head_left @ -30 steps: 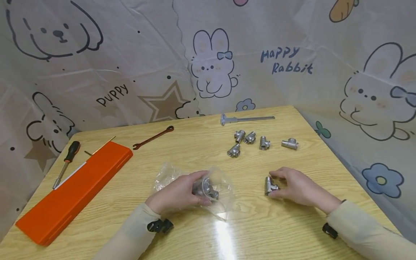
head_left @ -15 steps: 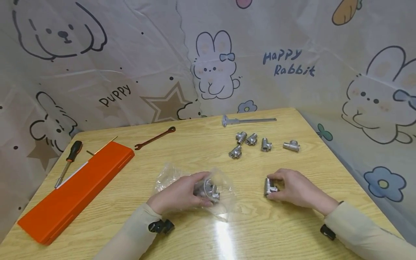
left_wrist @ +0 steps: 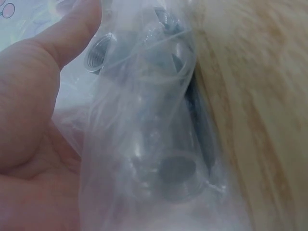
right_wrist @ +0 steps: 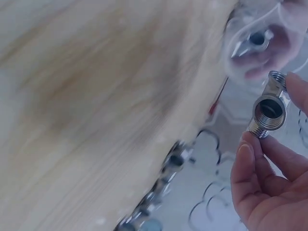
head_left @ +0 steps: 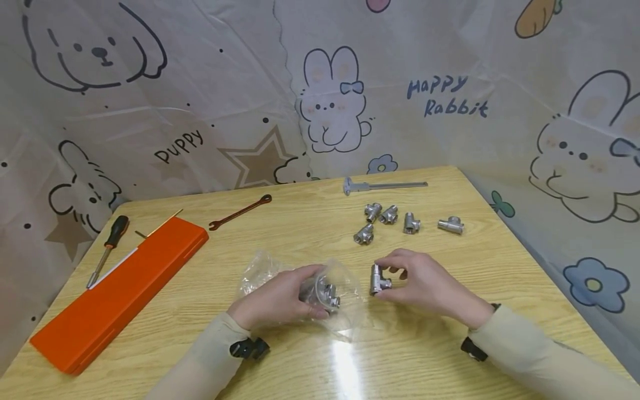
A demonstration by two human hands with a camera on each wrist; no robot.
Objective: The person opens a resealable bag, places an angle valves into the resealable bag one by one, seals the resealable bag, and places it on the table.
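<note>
While the right hand (head_left: 425, 283) pinches a metal tee fitting (head_left: 377, 279) just right of the plastic bag (head_left: 300, 289), the left hand (head_left: 280, 300) curls round that bag, gripping the fittings inside it. Beyond the bag on the tabletop (head_left: 280, 233) lie four loose fittings (head_left: 389, 214), with a caliper (head_left: 380, 185) farther back.

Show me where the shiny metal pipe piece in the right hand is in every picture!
Head view: the tee fitting sits a little right of centre, pinched by the right hand.
Left wrist view: not in it; only the bag's own fittings show.
Right wrist view: at the right edge, upper half, open threaded end facing the camera, between the fingertips.
Shared landmark: the clear plastic bag, in all three views.
</note>
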